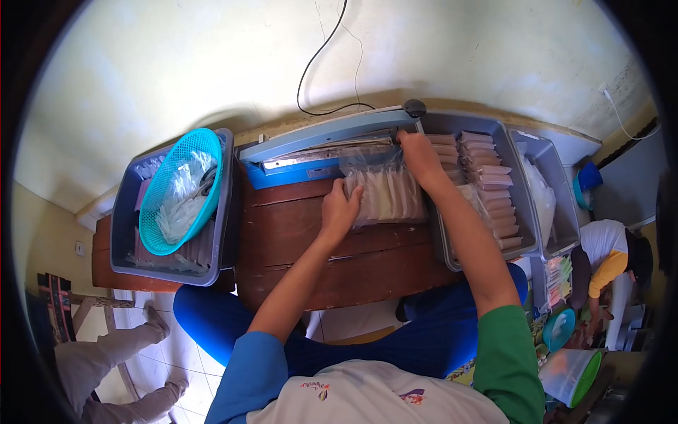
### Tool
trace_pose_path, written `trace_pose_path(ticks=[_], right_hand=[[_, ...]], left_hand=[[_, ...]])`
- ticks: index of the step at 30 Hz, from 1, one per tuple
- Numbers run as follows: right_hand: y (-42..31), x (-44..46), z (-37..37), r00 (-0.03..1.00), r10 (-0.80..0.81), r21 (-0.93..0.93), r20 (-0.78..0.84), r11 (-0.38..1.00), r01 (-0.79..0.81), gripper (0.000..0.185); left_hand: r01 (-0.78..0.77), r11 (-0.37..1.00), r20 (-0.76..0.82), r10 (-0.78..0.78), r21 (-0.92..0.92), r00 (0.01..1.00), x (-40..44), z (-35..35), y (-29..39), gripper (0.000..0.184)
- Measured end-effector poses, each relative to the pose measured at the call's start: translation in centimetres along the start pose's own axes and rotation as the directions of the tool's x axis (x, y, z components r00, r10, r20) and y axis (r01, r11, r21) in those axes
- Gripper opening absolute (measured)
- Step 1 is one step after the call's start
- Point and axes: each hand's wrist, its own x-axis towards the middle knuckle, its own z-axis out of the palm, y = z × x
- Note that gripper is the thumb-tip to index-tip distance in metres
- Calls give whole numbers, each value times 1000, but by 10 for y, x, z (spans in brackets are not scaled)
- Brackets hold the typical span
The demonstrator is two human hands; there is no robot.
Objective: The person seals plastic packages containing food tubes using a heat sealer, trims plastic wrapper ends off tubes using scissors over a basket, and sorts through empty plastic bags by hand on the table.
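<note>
A clear plastic bag (385, 192) filled with a row of slim, pale pink and cream packets lies on the brown wooden table. My left hand (342, 209) is closed on the bag's left edge, thumb on top. At the bag's upper right corner, my right hand (419, 157) has its fingers pinched together on the plastic, beside the sealer's right end. The long blue impulse sealer (296, 174) stands behind the bag with its grey arm (325, 134) raised. The bag's upper edge reaches the sealer's front.
A grey tub (512, 244) of stacked packets stands right, beside another grey tub (565, 237) with plastic. On the left, a turquoise basket (146, 230) of plastic bags rests on a dark tub (224, 205). A person (607, 254) bends at far right; another's legs (120, 353) show lower left.
</note>
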Motion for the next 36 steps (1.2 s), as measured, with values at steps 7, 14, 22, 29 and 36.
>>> trace_pose_path(ticks=[7,14,22,29,36], right_hand=[[-2,-3,8,991,-52,-137,-126,990,35,17],[-34,-60,2,990,-133,-68,-51,989,130,27],[-20,-73,6,990,-105,-183,100,975,122,27],[-17,-42,7,984,-25,-138,176,989,50,25],[-19,-26,14,939,167,-125,300,983,-134,22]], left_hand=[[10,897,-70,-46,-443,996,-5,42,-27,47],[-46,900,18,60,-434,998,-3,41,-30,56],[-426,901,-267,431,78,862,5,18,-24,60],[-694,700,-11,705,172,709,41,9,-13,39],[-508,857,93,501,87,860,38,7,-9,39]])
